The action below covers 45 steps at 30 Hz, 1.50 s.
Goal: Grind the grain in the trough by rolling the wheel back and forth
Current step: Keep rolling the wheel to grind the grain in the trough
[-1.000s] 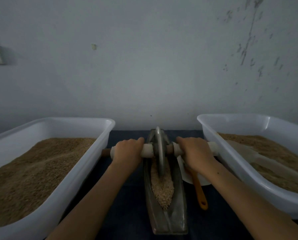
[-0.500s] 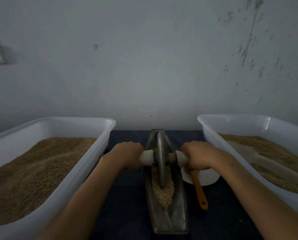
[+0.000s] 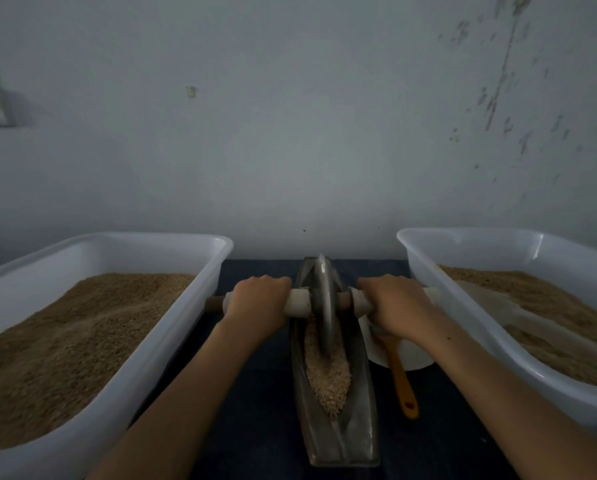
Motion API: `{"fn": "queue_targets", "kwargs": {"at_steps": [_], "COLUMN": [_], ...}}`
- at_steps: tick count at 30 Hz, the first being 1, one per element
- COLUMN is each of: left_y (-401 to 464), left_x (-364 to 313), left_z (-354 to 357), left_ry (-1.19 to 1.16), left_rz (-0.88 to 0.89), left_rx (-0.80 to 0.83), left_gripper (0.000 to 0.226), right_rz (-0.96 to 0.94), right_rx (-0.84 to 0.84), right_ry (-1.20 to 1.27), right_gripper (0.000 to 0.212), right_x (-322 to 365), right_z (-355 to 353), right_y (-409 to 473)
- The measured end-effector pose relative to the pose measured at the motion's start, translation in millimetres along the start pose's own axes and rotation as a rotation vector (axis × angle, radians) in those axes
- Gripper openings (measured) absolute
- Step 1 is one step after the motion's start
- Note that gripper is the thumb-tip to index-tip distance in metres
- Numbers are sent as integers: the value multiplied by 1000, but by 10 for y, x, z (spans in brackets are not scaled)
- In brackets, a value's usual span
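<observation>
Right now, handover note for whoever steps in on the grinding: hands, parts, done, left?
Left hand grips the left end of the axle; right hand grips the right end.
Wheel stands upright in the far part of the trough.
Grain fills the near part of the trough, looking coarse.
Done: cannot judge how much is ground.
Left: keep rolling the wheel back and forth over the near grain.

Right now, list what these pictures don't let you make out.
Head view only, dim light:
- Trough far end: behind the wheel.
- Axle grips: under the left hand and right hand.
- White dish: contents hidden by the right forearm.
- Orange handle: its head is under the right hand.
- Left tub and right tub: cut off by the frame edges.
</observation>
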<state>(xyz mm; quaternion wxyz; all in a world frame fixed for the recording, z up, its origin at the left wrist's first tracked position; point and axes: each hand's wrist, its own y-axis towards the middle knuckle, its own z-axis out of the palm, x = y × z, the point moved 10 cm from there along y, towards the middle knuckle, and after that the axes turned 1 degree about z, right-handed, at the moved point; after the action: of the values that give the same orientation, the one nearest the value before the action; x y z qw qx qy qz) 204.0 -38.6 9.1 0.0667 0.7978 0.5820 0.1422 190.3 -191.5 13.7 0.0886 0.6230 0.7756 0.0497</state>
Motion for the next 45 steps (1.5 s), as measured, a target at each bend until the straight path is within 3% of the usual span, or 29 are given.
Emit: {"fn": "queue_targets", "kwargs": {"at_steps": [4, 8, 12, 20, 25, 30, 33, 40, 45], "left_y": [9, 2, 21, -3, 8, 15, -2, 15, 17], "left_x": [-18, -15, -2, 19, 15, 7, 21, 45, 27], "left_z": [134, 195, 180, -22, 1, 181, 228, 219, 52], "left_ry": [-31, -59, -54, -19, -6, -48, -86, -92, -3], "left_rz": [72, 77, 53, -26, -5, 54, 60, 22, -34], "left_rx": [187, 279, 232, -54, -28, 221, 284, 244, 37], "left_gripper": [35, 40, 37, 21, 25, 36, 36, 35, 23], "right_rz": [-16, -9, 1, 38, 19, -28, -50, -26, 6], "right_rx": [282, 378, 295, -46, -40, 230, 276, 125, -50], "right_ry": [7, 34, 5, -11, -28, -37, -35, -63, 3], "right_gripper": [26, 28, 25, 19, 11, 24, 25, 26, 12], "right_x": [12, 2, 18, 30, 27, 42, 67, 72, 32], "right_z": [121, 152, 109, -51, -45, 52, 52, -6, -53], "right_y": [-52, -107, -70, -18, -17, -65, -96, -50, -23]}}
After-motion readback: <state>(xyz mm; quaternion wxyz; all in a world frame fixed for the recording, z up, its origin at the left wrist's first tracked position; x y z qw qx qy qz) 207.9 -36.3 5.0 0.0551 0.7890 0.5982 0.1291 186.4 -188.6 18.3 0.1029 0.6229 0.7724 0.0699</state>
